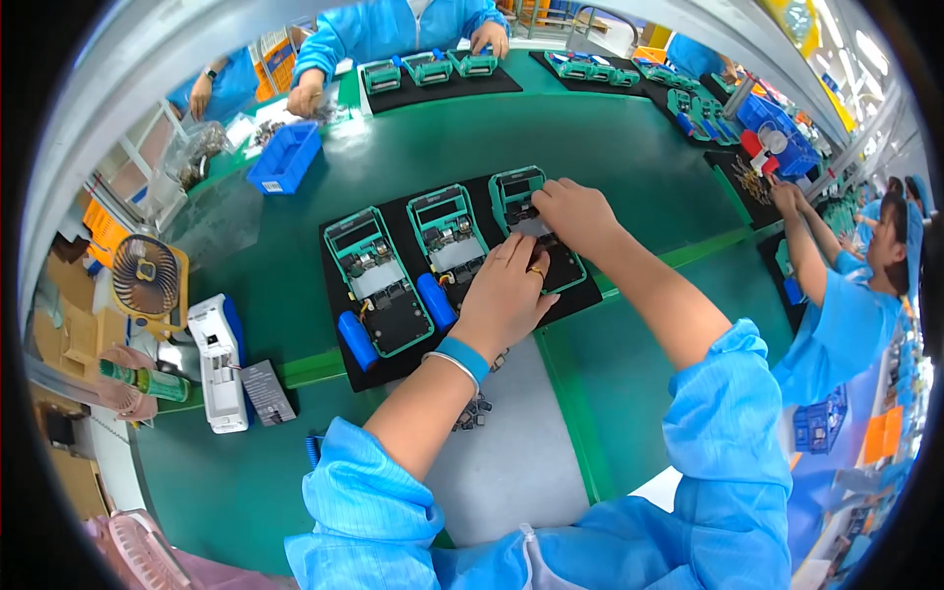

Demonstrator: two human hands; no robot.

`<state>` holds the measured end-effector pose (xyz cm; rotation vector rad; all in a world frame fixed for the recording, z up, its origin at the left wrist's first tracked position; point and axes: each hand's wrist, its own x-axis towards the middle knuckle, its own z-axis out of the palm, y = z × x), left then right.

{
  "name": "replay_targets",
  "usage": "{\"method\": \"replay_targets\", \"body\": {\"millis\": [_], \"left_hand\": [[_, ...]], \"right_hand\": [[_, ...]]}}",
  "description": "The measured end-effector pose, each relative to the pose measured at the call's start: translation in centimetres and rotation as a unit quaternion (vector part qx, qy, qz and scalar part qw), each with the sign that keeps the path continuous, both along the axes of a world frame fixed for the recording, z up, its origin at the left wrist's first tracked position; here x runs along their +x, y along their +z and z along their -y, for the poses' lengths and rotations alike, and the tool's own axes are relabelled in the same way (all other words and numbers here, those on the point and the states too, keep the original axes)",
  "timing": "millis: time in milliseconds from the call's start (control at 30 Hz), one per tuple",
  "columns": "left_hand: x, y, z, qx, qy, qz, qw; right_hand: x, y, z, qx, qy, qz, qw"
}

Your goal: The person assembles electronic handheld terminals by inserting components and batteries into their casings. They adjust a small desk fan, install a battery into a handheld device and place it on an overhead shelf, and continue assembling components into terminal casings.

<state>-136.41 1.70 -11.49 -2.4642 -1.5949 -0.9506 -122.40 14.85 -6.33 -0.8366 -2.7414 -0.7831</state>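
Observation:
Three green-rimmed device housings with dark insides lie in a row on a black mat: the left housing (405, 317), the middle housing (458, 258) and the right housing (514, 187). My right hand (578, 214) is bent over the right housing, its fingers curled down into it. Beside it my left hand (501, 287) reaches into the same housing with its fingers pressed together. What the fingertips of either hand hold is hidden. A blue cylindrical battery (357, 340) lies beside the left housing, and another blue battery (436, 301) beside the middle one.
Small dark parts (474, 413) lie on a grey sheet (511, 442) near me. Left of the mat are a white device (218, 364), a grey-black box (267, 393) and a yellow fan (147, 275). A blue bin (285, 159) stands farther back. Co-workers sit opposite and at right.

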Motion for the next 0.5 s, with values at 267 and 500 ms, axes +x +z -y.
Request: {"method": "replay_targets", "body": {"millis": [267,500], "left_hand": [[-8.3,5.1,8.7,-0.005,0.119,0.072,0.99],[-16.7,2.3,12.6,-0.288,0.302,0.401,0.816]], "right_hand": [[7.3,-0.4,4.8,-0.282,-0.19,-0.2,0.919],[8.6,-3.0,8.7,-0.582,-0.193,-0.393,0.685]]}}
